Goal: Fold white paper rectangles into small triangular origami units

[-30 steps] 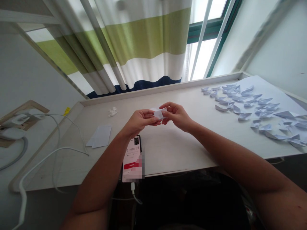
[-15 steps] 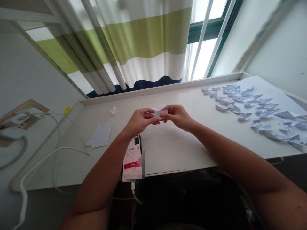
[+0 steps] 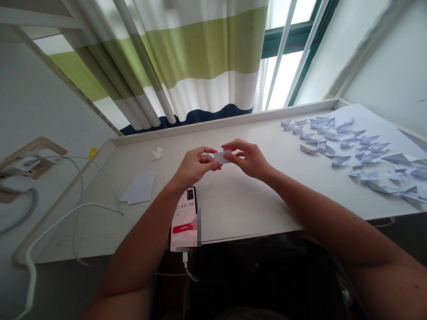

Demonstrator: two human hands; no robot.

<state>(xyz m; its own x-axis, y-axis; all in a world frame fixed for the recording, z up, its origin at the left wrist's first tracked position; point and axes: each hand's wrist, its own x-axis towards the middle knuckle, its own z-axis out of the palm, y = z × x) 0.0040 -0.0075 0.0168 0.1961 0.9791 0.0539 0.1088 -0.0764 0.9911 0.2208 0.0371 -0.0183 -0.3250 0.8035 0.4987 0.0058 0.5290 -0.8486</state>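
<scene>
A small folded piece of white paper is held above the middle of the white desk. My left hand pinches its left end between thumb and fingers. At the paper's right side, my right hand grips it with the thumb on the near face, the index finger raised over the top edge. Part of the paper is hidden by the fingers. To the right lie several folded paper boats, and flat white sheets rest left of my left hand.
A phone with a running timer lies under my left forearm, a cable plugged into it. White cords cross the desk's left side. Crumpled paper sits at the back left. A curtain hangs behind the desk.
The upper flap of paper seen behind the hands is no longer visible. My right index finger has lifted off the paper's top edge, and the small paper is tilted slightly.
</scene>
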